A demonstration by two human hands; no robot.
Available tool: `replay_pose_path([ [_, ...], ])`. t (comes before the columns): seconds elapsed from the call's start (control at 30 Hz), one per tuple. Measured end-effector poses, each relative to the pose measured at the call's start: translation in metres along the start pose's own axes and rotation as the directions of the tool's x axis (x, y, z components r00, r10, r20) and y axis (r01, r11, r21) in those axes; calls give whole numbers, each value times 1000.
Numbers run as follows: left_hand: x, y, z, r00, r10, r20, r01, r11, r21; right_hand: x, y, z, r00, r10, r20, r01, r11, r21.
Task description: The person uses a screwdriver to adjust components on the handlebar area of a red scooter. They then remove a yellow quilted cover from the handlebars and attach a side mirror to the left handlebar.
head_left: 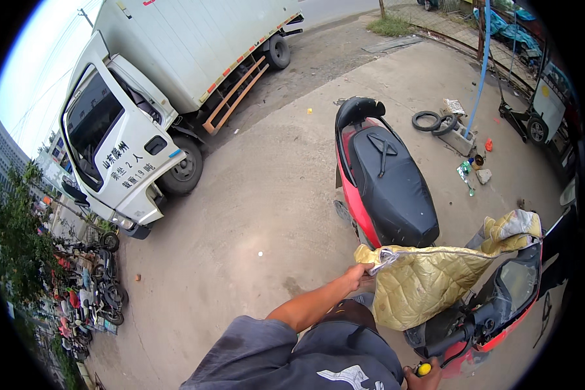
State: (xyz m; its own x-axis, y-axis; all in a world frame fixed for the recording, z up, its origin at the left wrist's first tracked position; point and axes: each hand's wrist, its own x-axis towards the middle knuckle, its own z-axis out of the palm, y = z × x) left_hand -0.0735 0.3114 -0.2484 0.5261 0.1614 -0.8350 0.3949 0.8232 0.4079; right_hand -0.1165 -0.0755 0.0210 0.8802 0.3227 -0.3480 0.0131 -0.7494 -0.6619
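A red scooter stands beside me, its long black seat toward the middle of the view. A yellow quilted cover drapes over its front part, by the dark handlebar area. My left hand is closed on the cover's near left edge and lifts it. At the bottom edge, my right hand is closed round a thing with a yellow end; the hand hides the remainder of it. The scooter's left handlebar end is close to that hand. On the seat lies a dark Y-shaped tool.
A white box truck is parked at the left on the concrete ground. Two black tyres, a concrete block and bits of litter lie behind the scooter, by a blue pole. Several parked motorbikes line the lower left.
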Motion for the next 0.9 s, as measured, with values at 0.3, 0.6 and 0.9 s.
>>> replay_pose_path([
  [0.3, -67, -5, 46, 984, 145, 100, -138, 987, -79, -13, -11, 2, 974, -118, 192, 112, 993, 47],
  [0.6, -181, -5, 107, 934, 296, 201, -305, 952, 11, -5, -14, -11, 986, -105, 127, 52, 931, 362],
  [0.9, -237, -26, 155, 872, 342, 351, -393, 916, 83, 10, -15, -38, 996, -86, 32, 53, 823, 566],
])
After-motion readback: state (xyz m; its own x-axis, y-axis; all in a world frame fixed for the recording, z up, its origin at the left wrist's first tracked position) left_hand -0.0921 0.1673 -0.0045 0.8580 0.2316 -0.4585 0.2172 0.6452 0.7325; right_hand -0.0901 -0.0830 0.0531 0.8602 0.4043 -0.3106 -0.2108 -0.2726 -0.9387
